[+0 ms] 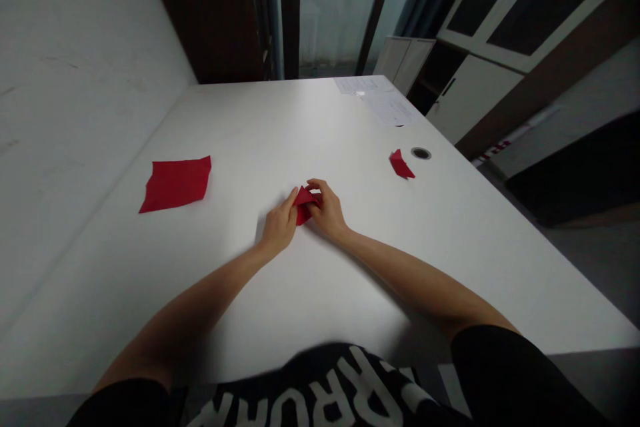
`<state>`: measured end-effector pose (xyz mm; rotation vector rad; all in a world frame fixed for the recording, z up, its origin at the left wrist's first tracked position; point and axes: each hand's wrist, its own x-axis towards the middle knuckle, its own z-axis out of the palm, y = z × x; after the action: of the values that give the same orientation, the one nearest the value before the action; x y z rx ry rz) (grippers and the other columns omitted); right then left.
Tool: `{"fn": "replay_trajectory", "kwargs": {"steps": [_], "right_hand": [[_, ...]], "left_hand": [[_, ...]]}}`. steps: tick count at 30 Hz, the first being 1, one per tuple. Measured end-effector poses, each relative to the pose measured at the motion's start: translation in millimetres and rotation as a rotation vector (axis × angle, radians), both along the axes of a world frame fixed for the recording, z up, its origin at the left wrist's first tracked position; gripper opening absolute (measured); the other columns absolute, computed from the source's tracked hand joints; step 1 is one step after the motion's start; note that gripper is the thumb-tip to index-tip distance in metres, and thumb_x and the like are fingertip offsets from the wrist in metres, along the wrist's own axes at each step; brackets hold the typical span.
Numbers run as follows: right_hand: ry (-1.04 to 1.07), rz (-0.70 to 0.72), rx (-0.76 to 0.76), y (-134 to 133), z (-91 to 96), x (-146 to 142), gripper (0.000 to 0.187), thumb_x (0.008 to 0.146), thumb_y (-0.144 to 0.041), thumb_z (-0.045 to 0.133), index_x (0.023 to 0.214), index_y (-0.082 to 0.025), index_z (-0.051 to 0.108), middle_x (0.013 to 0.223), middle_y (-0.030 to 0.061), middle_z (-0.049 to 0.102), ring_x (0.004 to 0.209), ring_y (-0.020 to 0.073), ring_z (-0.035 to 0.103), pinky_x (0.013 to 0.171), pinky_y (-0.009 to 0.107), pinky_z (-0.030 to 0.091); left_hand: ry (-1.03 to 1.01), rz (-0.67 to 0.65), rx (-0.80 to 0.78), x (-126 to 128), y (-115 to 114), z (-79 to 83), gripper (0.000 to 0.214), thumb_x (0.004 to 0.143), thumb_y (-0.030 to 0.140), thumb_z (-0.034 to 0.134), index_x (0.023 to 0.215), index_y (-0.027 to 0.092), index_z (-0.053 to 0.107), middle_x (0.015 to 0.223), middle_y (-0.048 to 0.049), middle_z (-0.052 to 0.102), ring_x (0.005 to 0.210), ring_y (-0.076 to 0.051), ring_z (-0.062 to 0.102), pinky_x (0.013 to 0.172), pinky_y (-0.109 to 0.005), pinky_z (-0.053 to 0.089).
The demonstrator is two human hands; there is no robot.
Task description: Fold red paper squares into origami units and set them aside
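Between my two hands, over the middle of the white table (280, 127), is a partly folded piece of red paper (304, 197). My left hand (280, 223) grips its left edge, thumb and fingers pressed against it. On the other side my right hand (327, 210) holds the right part, its fingers curled around a raised flap. The fingers hide some of the folds. A flat red sheet (177, 183) with uneven edges lies to the left. Over to the right rests a small folded red paper piece (401, 165).
A round cable hole (421, 153) sits near the table's right edge. Printed paper sheets (385, 107) lie at the far right corner. A white wall (75, 80) borders the table on the left. Cabinets (475, 93) stand beyond the right edge.
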<state>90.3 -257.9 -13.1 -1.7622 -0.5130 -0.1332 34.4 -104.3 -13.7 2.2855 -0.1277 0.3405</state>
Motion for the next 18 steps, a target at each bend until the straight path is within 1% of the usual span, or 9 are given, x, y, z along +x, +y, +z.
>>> {"fn": "replay_trajectory", "kwargs": {"steps": [3, 5, 8, 10, 12, 13, 15, 18], "right_hand": [[0.052, 0.032, 0.037, 1, -1.0, 0, 0.052, 0.077, -0.017, 0.056, 0.128, -0.026, 0.047, 0.12, 0.0086, 0.062, 0.089, 0.02, 0.069, 0.074, 0.035, 0.057], [0.065, 0.041, 0.039, 1, -0.4, 0, 0.051, 0.079, -0.02, 0.057, 0.128, -0.026, 0.047, 0.122, 0.0095, 0.062, 0.093, 0.0209, 0.07, 0.075, 0.035, 0.058], [0.061, 0.046, 0.025, -1, 1.5, 0, 0.046, 0.083, -0.023, 0.056, 0.128, -0.026, 0.047, 0.119, 0.0096, 0.064, 0.088, 0.0199, 0.07, 0.073, 0.033, 0.057], [0.057, 0.04, -0.006, -3, 2.3, 1, 0.042, 0.086, -0.025, 0.056, 0.127, -0.026, 0.048, 0.107, 0.0071, 0.067, 0.079, 0.0184, 0.068, 0.071, 0.033, 0.055], [0.058, 0.055, -0.046, -4, 2.6, 1, 0.04, 0.088, -0.026, 0.054, 0.127, -0.026, 0.05, 0.094, 0.0038, 0.069, 0.073, 0.0175, 0.065, 0.07, 0.033, 0.054], [0.054, 0.071, -0.063, -5, 2.5, 0, 0.038, 0.089, -0.026, 0.053, 0.127, -0.027, 0.052, 0.09, 0.0028, 0.069, 0.072, 0.0175, 0.064, 0.071, 0.033, 0.054], [0.023, 0.102, -0.09, -6, 2.2, 0, 0.033, 0.09, -0.024, 0.051, 0.122, -0.026, 0.057, 0.091, 0.0032, 0.07, 0.076, 0.0176, 0.063, 0.072, 0.032, 0.053], [-0.028, 0.112, -0.11, -7, 1.5, -1, 0.029, 0.089, -0.022, 0.05, 0.115, -0.024, 0.063, 0.097, 0.0044, 0.07, 0.078, 0.0168, 0.063, 0.072, 0.031, 0.051]], "left_hand": [[0.058, 0.067, -0.121, 3, 5, -0.9, 0.052, 0.099, 0.02, 0.037, 0.149, 0.025, 0.048, 0.097, -0.0019, 0.075, 0.081, -0.018, 0.067, 0.08, -0.033, 0.054], [0.063, 0.095, -0.234, 5, 8, -4.1, 0.05, 0.099, 0.021, 0.037, 0.146, 0.025, 0.052, 0.092, -0.0006, 0.074, 0.074, -0.016, 0.065, 0.073, -0.03, 0.053], [0.03, 0.101, -0.381, 11, 12, -11.7, 0.041, 0.099, 0.026, 0.038, 0.131, 0.022, 0.063, 0.096, -0.0022, 0.073, 0.08, -0.016, 0.065, 0.073, -0.028, 0.054], [0.031, 0.104, -0.42, 13, 14, -16.5, 0.035, 0.099, 0.029, 0.039, 0.119, 0.019, 0.067, 0.093, -0.003, 0.073, 0.081, -0.016, 0.065, 0.073, -0.028, 0.054], [0.052, 0.107, -0.421, 15, 15, -19.2, 0.032, 0.099, 0.032, 0.041, 0.112, 0.018, 0.067, 0.089, -0.0034, 0.072, 0.08, -0.016, 0.066, 0.072, -0.028, 0.055], [0.057, 0.103, -0.418, 16, 15, -19.5, 0.032, 0.098, 0.032, 0.042, 0.111, 0.018, 0.067, 0.09, -0.0039, 0.072, 0.083, -0.017, 0.066, 0.073, -0.029, 0.056], [0.056, 0.077, -0.427, 15, 15, -17.9, 0.032, 0.098, 0.031, 0.042, 0.112, 0.019, 0.067, 0.099, -0.0059, 0.073, 0.094, -0.019, 0.068, 0.078, -0.03, 0.057], [0.05, 0.026, -0.47, 13, 14, -13.0, 0.036, 0.097, 0.03, 0.04, 0.124, 0.02, 0.062, 0.119, -0.008, 0.07, 0.114, -0.021, 0.064, 0.087, -0.032, 0.057]]}}
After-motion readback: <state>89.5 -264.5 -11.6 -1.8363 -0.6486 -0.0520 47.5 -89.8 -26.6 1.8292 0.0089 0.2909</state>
